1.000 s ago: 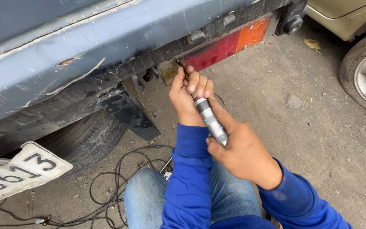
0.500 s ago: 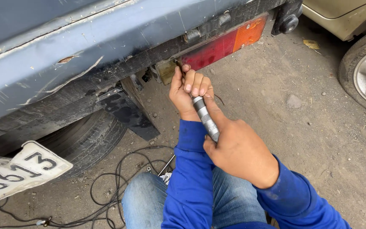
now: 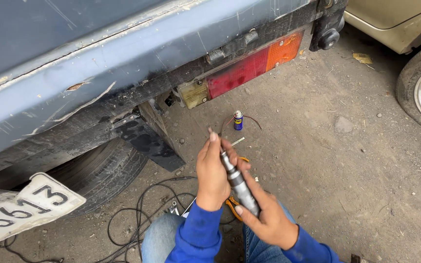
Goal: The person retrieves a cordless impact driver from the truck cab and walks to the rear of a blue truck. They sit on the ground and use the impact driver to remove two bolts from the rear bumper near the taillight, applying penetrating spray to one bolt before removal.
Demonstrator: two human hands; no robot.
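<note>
While both hands are raised above the knees, the metal hand tool [image 3: 235, 178] lies between them, its long axis running from lower right, near the body, to upper left, toward the tail lamp [image 3: 249, 65] of the blue-grey vehicle. The right hand [image 3: 269, 219] is curled around the lower, thicker end, thumb on top, closed firmly on the shaft. The left hand [image 3: 213, 175] wraps the upper end, its fingers [image 3: 212, 137] extended past the tip; whether they pinch anything there cannot be determined. The lamp lies well apart, up and ahead of the tip. The left hand is nearer the lamp. A small spray can [image 3: 238, 120] stands on the ground between tool and lamp.
</note>
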